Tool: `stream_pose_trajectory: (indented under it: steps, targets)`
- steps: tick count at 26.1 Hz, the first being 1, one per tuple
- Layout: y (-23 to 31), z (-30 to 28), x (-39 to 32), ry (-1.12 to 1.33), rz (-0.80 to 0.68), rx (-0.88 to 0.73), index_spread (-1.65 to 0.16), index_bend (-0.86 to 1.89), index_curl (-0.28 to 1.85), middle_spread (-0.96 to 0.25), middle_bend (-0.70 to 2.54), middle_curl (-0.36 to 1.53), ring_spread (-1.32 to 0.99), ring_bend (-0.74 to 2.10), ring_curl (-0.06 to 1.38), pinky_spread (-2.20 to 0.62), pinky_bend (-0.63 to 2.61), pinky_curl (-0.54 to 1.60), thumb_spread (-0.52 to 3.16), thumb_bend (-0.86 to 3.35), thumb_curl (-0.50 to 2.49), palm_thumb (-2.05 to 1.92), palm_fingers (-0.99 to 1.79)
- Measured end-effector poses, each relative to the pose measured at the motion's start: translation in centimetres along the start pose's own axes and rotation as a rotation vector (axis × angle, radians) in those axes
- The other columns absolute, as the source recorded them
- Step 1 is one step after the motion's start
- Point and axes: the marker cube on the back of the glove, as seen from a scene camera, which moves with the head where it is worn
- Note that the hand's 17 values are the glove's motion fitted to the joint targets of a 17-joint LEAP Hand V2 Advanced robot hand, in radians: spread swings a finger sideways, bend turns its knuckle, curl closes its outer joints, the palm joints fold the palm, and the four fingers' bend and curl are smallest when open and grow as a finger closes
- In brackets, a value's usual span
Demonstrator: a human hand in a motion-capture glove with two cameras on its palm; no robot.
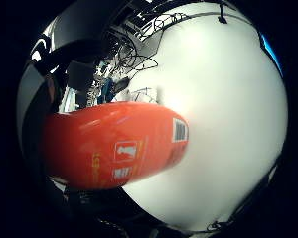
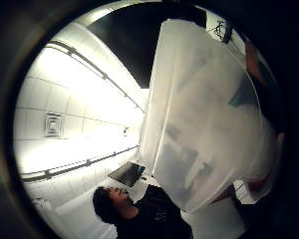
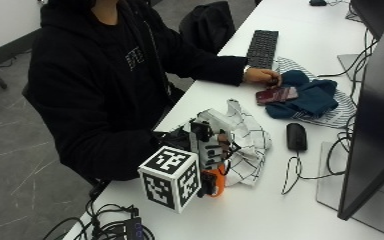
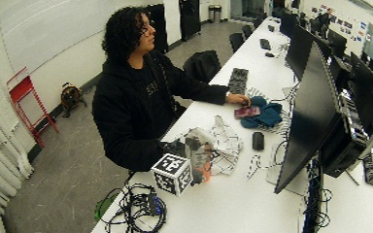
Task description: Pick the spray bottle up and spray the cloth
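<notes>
Right hand: the gloved right hand [image 3: 208, 150] is at the near part of the white desk [image 3: 278, 210], just beside the cloth; its fingers [image 3: 213, 151] are curled round the spray bottle.
Spray bottle: the orange spray bottle [image 3: 213, 182] is in that hand, its orange lower body showing under the glove; in the little-finger palm view the orange body [image 1: 114, 146] lies right across the palm with bare desk behind it. Whether its base rests on the desk or is lifted off it cannot be told.
Cloth: the white checked cloth [image 3: 245, 145] lies crumpled on the desk, touching or just beside the hand; in the thumb-side palm view a pale translucent shape close to the palm hides much of the scene.
Progress: the bottle looks grasped, so the pick-up seems done or nearly so; no spray or wet patch is visible, so aiming the nozzle at the cloth and squeezing the trigger appear to remain. The nozzle's direction cannot be seen.
Other hand: the bare hand [image 3: 262, 76] rests farther along the desk on a dark red phone [image 3: 277, 94] lying on a blue garment [image 3: 308, 97].
Around: a black mouse [image 3: 296, 136] with its cable sits just beyond the cloth, a keyboard [image 3: 263, 48] farther off, a monitor [image 3: 378, 110] along the far edge.
In the way: nothing lies between bottle and cloth; the mouse and monitor are near enough that stray spray could reach them.
</notes>
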Motion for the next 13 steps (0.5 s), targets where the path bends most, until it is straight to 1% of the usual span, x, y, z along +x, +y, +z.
stream_pose_trajectory:
  steps: [2, 5, 9, 13]
  targets:
    - [-0.16, 0.49, 0.16, 0.004, -0.017, 0.065, -0.31, 0.09, 0.30, -0.23, 0.36, 0.46, -0.25, 0.54, 0.43, -0.22, 0.42, 0.38, 0.70, -0.01, 0.50, 0.94, 1.28]
    - [-0.42, 0.84, 0.33, 0.027, -0.032, 0.130, -0.30, 0.17, 0.32, -0.22, 0.45, 0.49, -0.25, 0.57, 0.45, -0.24, 0.42, 0.40, 0.66, -0.02, 0.52, 0.94, 1.38]
    - [-0.67, 0.98, 0.51, 0.033, -0.051, 0.154, -0.29, 0.21, 0.36, -0.22, 0.52, 0.53, -0.24, 0.63, 0.47, -0.28, 0.44, 0.41, 0.65, -0.03, 0.54, 0.92, 1.46]
    - [-0.76, 1.07, 0.60, 0.038, -0.073, 0.159, -0.29, 0.22, 0.39, -0.21, 0.58, 0.55, -0.23, 0.68, 0.49, -0.30, 0.45, 0.42, 0.65, -0.02, 0.57, 0.93, 1.46]
